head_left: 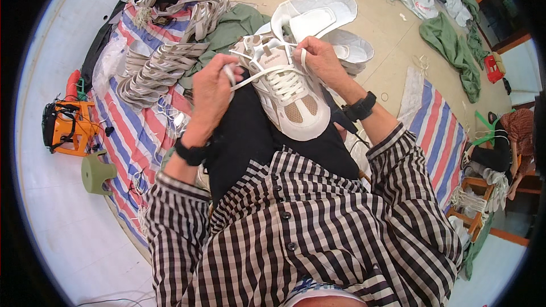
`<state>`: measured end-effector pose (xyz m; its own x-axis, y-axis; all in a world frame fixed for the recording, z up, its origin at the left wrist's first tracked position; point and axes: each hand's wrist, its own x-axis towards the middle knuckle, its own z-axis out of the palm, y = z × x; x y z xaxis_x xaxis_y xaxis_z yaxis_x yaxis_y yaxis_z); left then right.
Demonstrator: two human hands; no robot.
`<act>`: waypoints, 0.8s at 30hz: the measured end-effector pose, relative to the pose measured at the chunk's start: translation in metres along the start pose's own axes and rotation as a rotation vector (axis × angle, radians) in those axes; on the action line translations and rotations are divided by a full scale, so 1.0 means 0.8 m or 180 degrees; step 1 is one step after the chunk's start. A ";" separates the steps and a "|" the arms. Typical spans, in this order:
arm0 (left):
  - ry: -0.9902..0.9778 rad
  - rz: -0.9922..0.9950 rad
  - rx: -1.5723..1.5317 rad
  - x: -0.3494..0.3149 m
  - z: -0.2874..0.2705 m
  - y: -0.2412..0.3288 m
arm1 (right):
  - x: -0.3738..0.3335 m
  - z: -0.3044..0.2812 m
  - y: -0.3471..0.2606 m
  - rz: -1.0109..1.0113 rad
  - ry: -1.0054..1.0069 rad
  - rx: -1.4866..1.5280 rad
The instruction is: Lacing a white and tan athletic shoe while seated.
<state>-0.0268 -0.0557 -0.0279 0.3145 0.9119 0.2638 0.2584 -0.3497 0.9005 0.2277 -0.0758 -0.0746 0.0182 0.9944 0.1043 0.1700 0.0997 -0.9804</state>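
Note:
A white and beige sneaker upper (304, 118) lies over my black-trousered thighs, its toe pointing toward me. A white shoelace (285, 86) is threaded in crossing rows down its front. My left hand (212, 86), closed, grips one length of this lace to the left of the shoe. Beside the collar, my right hand (322, 62) pinches the lace's other length near the tongue (273, 59). Both lengths run out from the top of the lacing. Just beyond the shoe are white padded shoe pieces (316, 16), partly overlapping one another.
Several beige and white uppers are stacked in a row (152, 77) on a striped sheet (136, 148) at left. A green stool (98, 173) and an orange stool (77, 128) stand along the left wall. Another person (515, 136) sits at far right, near green cloth (452, 51).

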 end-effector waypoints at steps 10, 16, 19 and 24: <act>-0.0151 -0.0551 -0.0229 0.004 0.040 -0.032 | -0.011 0.000 0.015 -0.0100 0.0345 0.0335; 0.0080 -0.0480 -0.0309 -0.001 0.051 -0.039 | -0.009 0.005 0.015 -0.0064 0.0277 0.0413; 0.0076 -0.0532 -0.0240 -0.006 0.053 -0.036 | -0.010 0.003 0.015 -0.0138 0.0326 -0.0015; -0.0060 -0.0519 -0.0173 -0.012 0.047 -0.035 | -0.010 0.009 0.001 -0.0707 0.0400 -0.1222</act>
<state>-0.0026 -0.0630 -0.0686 0.2896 0.9512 0.1067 0.2577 -0.1849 0.9484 0.2206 -0.0831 -0.0770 0.0553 0.9361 0.3474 0.5355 0.2659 -0.8016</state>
